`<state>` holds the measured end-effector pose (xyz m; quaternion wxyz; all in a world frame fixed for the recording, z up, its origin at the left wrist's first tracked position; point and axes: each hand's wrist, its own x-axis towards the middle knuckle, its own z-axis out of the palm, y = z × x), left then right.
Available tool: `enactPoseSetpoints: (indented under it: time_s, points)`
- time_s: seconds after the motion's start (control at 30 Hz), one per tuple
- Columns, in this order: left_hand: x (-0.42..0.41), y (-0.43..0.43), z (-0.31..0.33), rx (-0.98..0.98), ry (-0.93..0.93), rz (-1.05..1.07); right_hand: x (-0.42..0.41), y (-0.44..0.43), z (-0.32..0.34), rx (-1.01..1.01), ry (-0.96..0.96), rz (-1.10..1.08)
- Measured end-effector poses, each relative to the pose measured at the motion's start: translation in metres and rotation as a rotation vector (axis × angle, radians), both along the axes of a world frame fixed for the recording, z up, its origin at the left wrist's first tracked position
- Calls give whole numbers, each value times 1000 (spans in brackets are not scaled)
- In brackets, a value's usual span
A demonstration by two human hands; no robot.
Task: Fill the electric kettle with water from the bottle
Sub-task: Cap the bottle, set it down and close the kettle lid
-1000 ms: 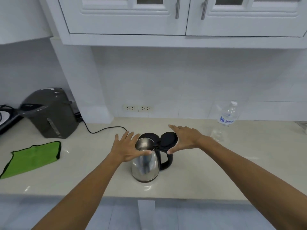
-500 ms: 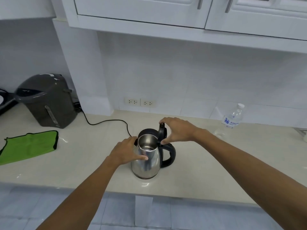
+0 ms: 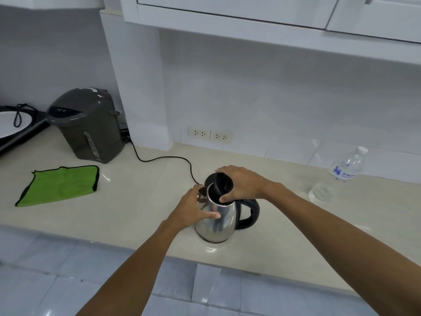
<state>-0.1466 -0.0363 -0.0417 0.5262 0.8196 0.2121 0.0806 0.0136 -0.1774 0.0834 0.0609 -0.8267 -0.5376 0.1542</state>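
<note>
The steel kettle (image 3: 216, 221) stands upright on the pale surface (image 3: 127, 201), near its front edge. The left hand (image 3: 193, 207) wraps the kettle's body, and the right hand (image 3: 243, 183) pinches the black lid (image 3: 222, 184), which is tilted over the mouth. The water bottle (image 3: 339, 176) stands capped, well apart to the right.

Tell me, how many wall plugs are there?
2. One socket and another socket sit side by side on the white wall behind the kettle. The grey water boiler may hide more.
</note>
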Motion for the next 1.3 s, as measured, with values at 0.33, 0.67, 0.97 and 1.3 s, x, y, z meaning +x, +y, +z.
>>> enactPoseSetpoints:
  time_s: [0.33, 0.67, 0.97, 1.3]
  points:
    - [0, -1, -4, -19, -25, 24, -4, 7, -17, -29, -34, 39]
    - [0, -2, -1, -9, -30, 26, -2, 11, -23, -32, -29, 58]
    - [1, -4, 1, 12, -8, 17, 1, 21, -20, -110, -61, 61]
    - [1, -3, 2, -1, 11, 22, 1, 20, -22, -98, -65, 39]
